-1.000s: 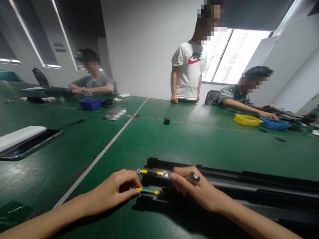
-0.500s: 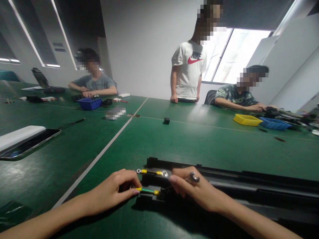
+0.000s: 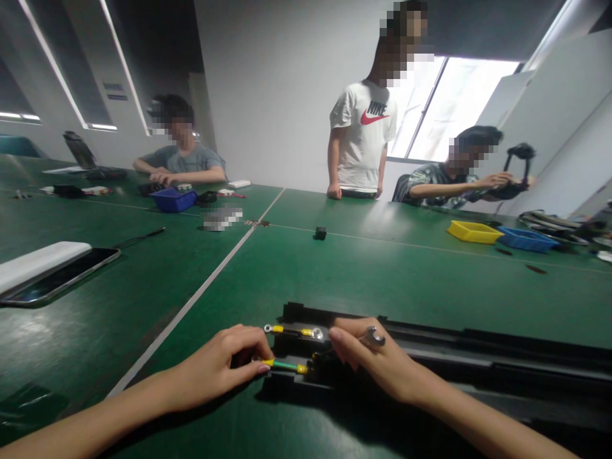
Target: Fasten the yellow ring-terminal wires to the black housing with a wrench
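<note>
A long black housing point(image 3: 454, 347) lies on the green table, its left end in front of me. Near that end are two short cables with yellow-sleeved ring terminals. My left hand point(image 3: 234, 357) pinches the left end of the green cable point(image 3: 285, 365) between thumb and fingers. The dark cable point(image 3: 291, 331) lies just beyond it. Over the housing, my right hand point(image 3: 366, 357) is closed around a metal wrench point(image 3: 375, 338), whose open jaw sticks up past the fingers. The wrench's lower end is hidden by the hand and shadow.
A phone point(image 3: 62, 277) and a white box point(image 3: 43, 261) lie at the left. Farther back are a blue bin point(image 3: 173, 199), a small black block point(image 3: 320, 233), a yellow tray point(image 3: 474, 232) and another blue tray point(image 3: 526, 239). Three people are across the table.
My hands have hardly moved. At the far right, a seated person has raised a black looped object off the table. The view has shifted very slightly.
</note>
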The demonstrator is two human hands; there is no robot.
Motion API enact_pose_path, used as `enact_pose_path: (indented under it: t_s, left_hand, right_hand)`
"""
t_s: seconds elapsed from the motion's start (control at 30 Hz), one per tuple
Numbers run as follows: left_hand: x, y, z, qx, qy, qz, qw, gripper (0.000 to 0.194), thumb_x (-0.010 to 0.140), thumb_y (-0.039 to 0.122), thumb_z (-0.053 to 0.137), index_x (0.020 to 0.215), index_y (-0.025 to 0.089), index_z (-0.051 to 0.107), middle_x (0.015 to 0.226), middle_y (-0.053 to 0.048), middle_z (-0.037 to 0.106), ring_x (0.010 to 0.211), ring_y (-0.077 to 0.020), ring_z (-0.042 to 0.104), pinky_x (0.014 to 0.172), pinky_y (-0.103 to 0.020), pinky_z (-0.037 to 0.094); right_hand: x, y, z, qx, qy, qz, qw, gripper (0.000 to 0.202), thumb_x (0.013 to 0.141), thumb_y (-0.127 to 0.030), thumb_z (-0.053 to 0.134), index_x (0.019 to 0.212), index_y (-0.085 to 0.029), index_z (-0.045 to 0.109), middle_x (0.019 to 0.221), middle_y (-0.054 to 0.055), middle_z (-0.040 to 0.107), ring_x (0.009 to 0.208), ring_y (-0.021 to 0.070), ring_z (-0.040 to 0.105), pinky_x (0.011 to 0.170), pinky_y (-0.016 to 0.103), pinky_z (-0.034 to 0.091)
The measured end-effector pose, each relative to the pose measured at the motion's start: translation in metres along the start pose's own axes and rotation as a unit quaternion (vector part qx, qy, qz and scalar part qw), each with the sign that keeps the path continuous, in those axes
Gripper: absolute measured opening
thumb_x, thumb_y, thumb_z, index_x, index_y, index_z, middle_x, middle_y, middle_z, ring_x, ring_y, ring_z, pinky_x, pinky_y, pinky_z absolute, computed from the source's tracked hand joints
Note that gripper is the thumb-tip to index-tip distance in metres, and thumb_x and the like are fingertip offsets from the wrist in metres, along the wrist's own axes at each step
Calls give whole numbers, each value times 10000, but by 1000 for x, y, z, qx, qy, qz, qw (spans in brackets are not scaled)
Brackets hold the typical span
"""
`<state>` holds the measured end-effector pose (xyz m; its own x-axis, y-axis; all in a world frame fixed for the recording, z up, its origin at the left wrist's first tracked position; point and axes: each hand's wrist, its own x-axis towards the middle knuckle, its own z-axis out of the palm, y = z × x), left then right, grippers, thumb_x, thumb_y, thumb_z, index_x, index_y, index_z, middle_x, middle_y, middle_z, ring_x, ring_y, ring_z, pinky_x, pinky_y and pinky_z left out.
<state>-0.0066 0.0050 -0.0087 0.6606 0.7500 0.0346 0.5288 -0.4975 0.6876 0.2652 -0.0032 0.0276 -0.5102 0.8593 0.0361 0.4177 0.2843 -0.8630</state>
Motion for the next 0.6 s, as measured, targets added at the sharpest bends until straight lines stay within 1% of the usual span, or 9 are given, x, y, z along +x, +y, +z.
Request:
enact_pose_path:
  t_s: [0.37,0.6]
  left_hand:
    - [3,2,0,-20,0,1,1000,113,923,253,563,886,175,636,832,-1,623,732,-152,554,662,-233,404]
    - [2,3,0,-12,2,1,1000,108,919,245,567,878,172,636,826,-1,623,734,-152,554,668,-233,403]
  right_hand:
    - [-1,0,-1,10,-20,0,1000,495,947,-521,404,615,-162,481,545,-36,421,508,89,376,488,205,293]
    - [-2,-2,-1,10,-22,3,1000,491,942,-517,412,615,-159,485,541,-34,428,500,86,375,483,202,293]
